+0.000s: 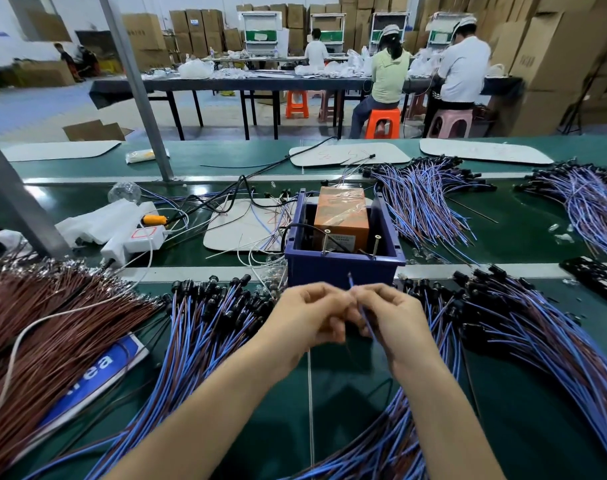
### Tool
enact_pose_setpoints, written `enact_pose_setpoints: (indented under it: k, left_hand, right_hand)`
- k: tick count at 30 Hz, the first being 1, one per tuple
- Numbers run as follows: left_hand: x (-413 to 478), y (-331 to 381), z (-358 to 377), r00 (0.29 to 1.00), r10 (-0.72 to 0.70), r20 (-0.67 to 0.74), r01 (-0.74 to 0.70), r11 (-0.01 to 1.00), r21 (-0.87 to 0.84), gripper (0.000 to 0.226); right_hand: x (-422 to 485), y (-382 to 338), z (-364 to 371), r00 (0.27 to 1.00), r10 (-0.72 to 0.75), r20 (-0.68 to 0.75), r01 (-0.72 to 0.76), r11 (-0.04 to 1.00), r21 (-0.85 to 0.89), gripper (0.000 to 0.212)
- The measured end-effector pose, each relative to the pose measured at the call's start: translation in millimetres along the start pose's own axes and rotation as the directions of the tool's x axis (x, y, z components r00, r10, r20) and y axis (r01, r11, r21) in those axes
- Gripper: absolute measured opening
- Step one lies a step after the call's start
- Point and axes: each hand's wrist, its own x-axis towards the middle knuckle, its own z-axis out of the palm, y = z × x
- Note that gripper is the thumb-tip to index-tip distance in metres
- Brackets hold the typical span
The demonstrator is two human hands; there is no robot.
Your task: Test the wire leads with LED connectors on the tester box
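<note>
The tester box (343, 263) is a blue plastic bin holding an orange block (341, 220), with two upright screws at its near wall. Just in front of it, my left hand (309, 315) and my right hand (386, 313) meet with curled fingers. Together they pinch one blue-and-brown wire lead (367, 320); its tip sticks up between the hands toward the box, and its tail hangs below my right hand. What my left fingers hold besides the lead is hidden. Piles of blue leads with black LED connectors (212, 317) lie on both sides of my hands.
A heap of brown wires (49, 317) fills the left. More blue lead bundles (430, 199) lie behind and right of the box. A white power strip (135, 239), cables and white pads sit on the green belt (523, 230). People work at a far table.
</note>
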Motion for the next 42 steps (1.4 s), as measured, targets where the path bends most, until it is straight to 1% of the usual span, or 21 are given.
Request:
enact_pose_setpoints:
  k: [2, 3, 6, 7, 9, 11, 13, 15, 16, 18, 21, 24, 28, 30, 31, 32, 34, 35, 36, 37, 42]
  left_hand:
    - [-22.0, -2.1, -15.0, 0.953, -0.067, 0.295, 0.019, 0.987, 0.161, 0.017]
    - [-31.9, -0.7, -23.7, 0.888, -0.143, 0.438, 0.028, 0.966, 0.258, 0.017]
    - [-49.4, 4.5, -54.9, 0.683, -0.358, 0.636, -0.111, 0.810, 0.575, 0.028]
    - [-51.8, 7.1, -63.3, 0.692, -0.382, 0.613, -0.120, 0.776, 0.619, 0.032]
    - [-49.9, 11.1, -74.9, 0.847, -0.297, 0.440, -0.099, 0.727, 0.680, 0.035]
    - [-40.4, 10.0, -86.3, 0.989, -0.019, 0.147, -0.113, 0.538, 0.835, 0.031]
    - [-32.3, 6.1, -91.5, 0.981, 0.192, -0.021, -0.023, 0.226, 0.974, 0.024]
    - [-26.6, -6.2, -88.7, 0.979, 0.184, -0.085, 0.097, -0.060, 0.993, 0.036]
    - [-25.3, -12.8, -86.1, 0.982, 0.158, -0.102, 0.128, -0.158, 0.979, 0.038]
    - [-23.5, -18.8, -81.2, 0.976, 0.187, -0.116, 0.160, -0.242, 0.957, 0.036]
    - [-21.3, -14.7, -79.7, 0.962, 0.253, -0.098, 0.164, -0.254, 0.953, 0.032]
    - [-21.0, -9.0, -73.2, 0.959, 0.276, -0.067, 0.112, -0.151, 0.982, 0.030]
    - [-26.2, 15.3, -43.0, 0.865, 0.472, 0.167, -0.294, 0.208, 0.933, 0.023]
    - [-37.0, 31.4, -21.7, 0.787, 0.553, 0.274, -0.471, 0.250, 0.846, 0.023]
    - [-44.0, 36.5, -12.9, 0.752, 0.568, 0.335, -0.543, 0.244, 0.804, 0.027]
    - [-51.2, 39.6, -5.7, 0.717, 0.571, 0.400, -0.606, 0.228, 0.762, 0.032]
    - [-66.3, 39.5, 2.9, 0.642, 0.564, 0.520, -0.714, 0.192, 0.674, 0.035]
    - [-73.6, 37.8, 4.1, 0.607, 0.558, 0.566, -0.755, 0.182, 0.631, 0.031]
    - [-80.7, 36.0, 3.6, 0.578, 0.548, 0.604, -0.786, 0.177, 0.593, 0.025]
    - [-86.6, 33.9, 1.8, 0.562, 0.534, 0.632, -0.803, 0.172, 0.570, 0.018]
    - [-86.3, 16.6, -15.7, 0.682, 0.358, 0.637, -0.725, 0.222, 0.652, 0.014]
  right_hand:
    - [-14.4, 1.0, -6.0, 0.968, 0.063, 0.242, -0.015, 0.981, -0.194, 0.022]
    - [-21.6, 2.9, -7.4, 0.929, 0.142, 0.342, -0.030, 0.950, -0.311, 0.023]
    - [-34.2, 12.1, -8.2, 0.824, 0.382, 0.419, -0.044, 0.780, -0.625, 0.031]
    - [-36.5, 13.9, -7.9, 0.800, 0.426, 0.423, -0.059, 0.757, -0.651, 0.032]
    - [-38.9, 13.1, -6.6, 0.746, 0.496, 0.444, -0.086, 0.733, -0.675, 0.034]
    - [-38.9, 11.0, -4.9, 0.683, 0.562, 0.467, -0.096, 0.703, -0.705, 0.035]
    - [-38.3, 9.7, -2.2, 0.634, 0.603, 0.483, -0.092, 0.680, -0.728, 0.034]
    - [-38.0, 10.6, 1.0, 0.619, 0.609, 0.495, -0.075, 0.674, -0.735, 0.032]
    - [-38.6, 11.9, 3.1, 0.625, 0.595, 0.504, -0.055, 0.678, -0.733, 0.029]
    - [-38.1, 14.5, 5.9, 0.678, 0.524, 0.516, -0.003, 0.703, -0.711, 0.022]
    - [-34.3, 18.2, 11.4, 0.771, 0.407, 0.489, -0.078, 0.824, -0.561, 0.020]
    - [-35.0, 19.2, 23.6, 0.807, 0.404, 0.431, -0.336, 0.914, -0.229, 0.037]
    - [-38.5, 12.2, 36.7, 0.664, 0.467, 0.584, -0.596, 0.802, 0.038, 0.057]
    - [-47.5, 0.6, 54.5, 0.660, 0.363, 0.658, -0.599, 0.783, 0.169, 0.039]
    - [-52.1, -8.1, 62.3, 0.681, 0.249, 0.689, -0.604, 0.723, 0.335, 0.022]
    - [-50.6, -20.4, 62.1, 0.751, 0.210, 0.626, -0.579, 0.665, 0.472, 0.011]
    - [-44.6, -30.1, 57.1, 0.761, 0.177, 0.624, -0.635, 0.400, 0.661, 0.010]
    - [-35.6, -34.3, 49.2, 0.785, 0.275, 0.555, -0.617, 0.419, 0.666, 0.019]
    - [-29.1, -39.8, 36.7, 0.846, 0.309, 0.434, -0.532, 0.534, 0.657, 0.027]
    - [-24.5, -48.3, 21.5, 0.888, 0.299, 0.348, -0.459, 0.558, 0.691, 0.030]
    - [-15.6, -74.0, -31.2, 0.995, 0.085, 0.043, -0.088, 0.652, 0.753, 0.017]
